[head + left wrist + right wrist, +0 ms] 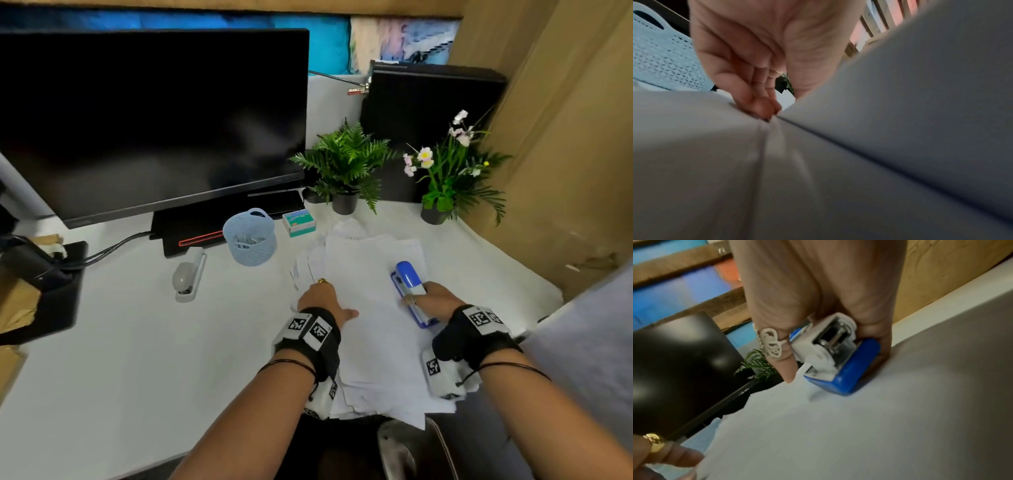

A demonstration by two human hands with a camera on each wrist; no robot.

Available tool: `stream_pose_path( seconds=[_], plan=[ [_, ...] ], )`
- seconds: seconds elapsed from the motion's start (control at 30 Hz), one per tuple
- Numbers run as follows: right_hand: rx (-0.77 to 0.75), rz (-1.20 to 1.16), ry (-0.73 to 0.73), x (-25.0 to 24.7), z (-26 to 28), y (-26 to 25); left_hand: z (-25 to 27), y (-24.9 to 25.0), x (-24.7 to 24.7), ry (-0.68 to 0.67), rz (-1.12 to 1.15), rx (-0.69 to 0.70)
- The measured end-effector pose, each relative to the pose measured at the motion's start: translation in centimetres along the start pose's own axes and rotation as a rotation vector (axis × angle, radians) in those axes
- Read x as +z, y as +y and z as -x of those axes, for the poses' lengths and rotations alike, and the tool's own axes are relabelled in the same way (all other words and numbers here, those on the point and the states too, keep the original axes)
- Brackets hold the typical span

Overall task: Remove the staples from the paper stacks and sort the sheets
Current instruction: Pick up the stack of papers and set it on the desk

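A loose stack of white paper sheets point(373, 318) lies on the white desk point(137, 342) in front of me. My left hand point(320, 294) sits at the stack's left edge; in the left wrist view its fingertips point(764, 108) pinch the edge of a sheet point(920, 97), which lifts up on the right. My right hand point(423, 296) grips a blue and white stapler point(407, 281) that rests on the right side of the stack. In the right wrist view the stapler point(840, 363) has its rear end on the paper point(838, 434). No staple is visible.
A black monitor point(150, 120) fills the back left. In front of it stand a light blue basket point(250, 236), a small staple box point(299, 223) and a white stapler point(188, 277). Two potted plants point(344, 164) point(448, 171) stand behind the papers. A wooden wall point(565, 137) closes the right side.
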State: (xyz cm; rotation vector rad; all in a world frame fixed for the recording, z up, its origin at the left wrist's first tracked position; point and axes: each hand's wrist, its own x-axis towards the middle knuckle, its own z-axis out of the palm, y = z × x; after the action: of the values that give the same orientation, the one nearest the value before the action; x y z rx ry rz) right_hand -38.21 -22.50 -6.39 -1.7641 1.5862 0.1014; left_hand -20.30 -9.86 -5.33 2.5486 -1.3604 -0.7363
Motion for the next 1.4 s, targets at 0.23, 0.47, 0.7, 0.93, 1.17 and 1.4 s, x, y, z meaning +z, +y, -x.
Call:
stream_pose_path(
  seconds=[0.23, 0.47, 0.7, 0.93, 1.17, 1.4],
  plan=[
    [-0.078, -0.281, -0.007, 0.1, 0.2, 2.0, 0.9, 0.1, 0.8, 0.141, -0.017, -0.030],
    [-0.153, -0.421, 0.053, 0.2, 3.0, 3.5, 5.1, -1.3, 2.0, 0.149, 0.168, -0.131],
    [-0.225, -0.285, 0.024, 1.1, 6.9, 5.0, 9.3, -1.7, 4.3, 0.436, 0.324, -0.112],
    [-0.317, -0.477, 0.070, 1.4, 6.9, 5.6, 10.1, -1.5, 5.8, 0.721, 0.669, 0.044],
    [-0.503, -0.762, 0.063, 1.9, 6.9, 4.6, 9.0, -2.5, 6.2, 0.732, 0.760, 0.132],
    [-0.560, -0.776, 0.125, 1.7, 6.9, 4.4, 6.5, -3.8, 6.1, 0.545, 0.747, 0.064]
  ],
)
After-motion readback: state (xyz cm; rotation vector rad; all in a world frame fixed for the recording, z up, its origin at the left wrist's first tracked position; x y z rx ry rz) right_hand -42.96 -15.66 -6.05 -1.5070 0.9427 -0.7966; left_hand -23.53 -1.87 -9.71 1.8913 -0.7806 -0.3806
